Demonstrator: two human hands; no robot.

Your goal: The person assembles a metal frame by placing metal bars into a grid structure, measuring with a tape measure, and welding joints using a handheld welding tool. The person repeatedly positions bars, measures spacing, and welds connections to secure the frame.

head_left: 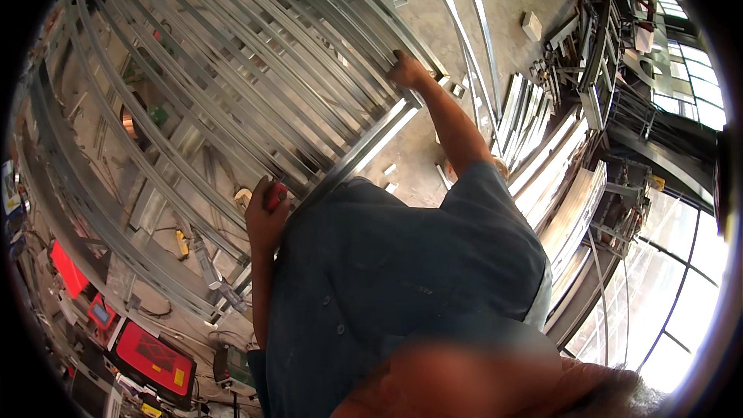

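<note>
A large frame of long grey metal bars [255, 54] spreads in front of me, joined along its near side by a metal crossbar [364, 142]. My left hand [265, 215] is closed around a small red object [275, 197], perhaps a tape measure, beside the crossbar's near end. Its exact kind is partly hidden by my fingers. My right arm stretches out to the frame's far right corner. There, my right hand [409, 72] is closed on the outer metal bar [422, 56], its fingertips partly hidden.
Loose bright metal strips [474, 31] and a stack of metal profiles [522, 112] lie to the right. A small block [532, 26] sits on the floor. At lower left are a red-topped machine [155, 360] and cables. Windows [665, 294] line the right.
</note>
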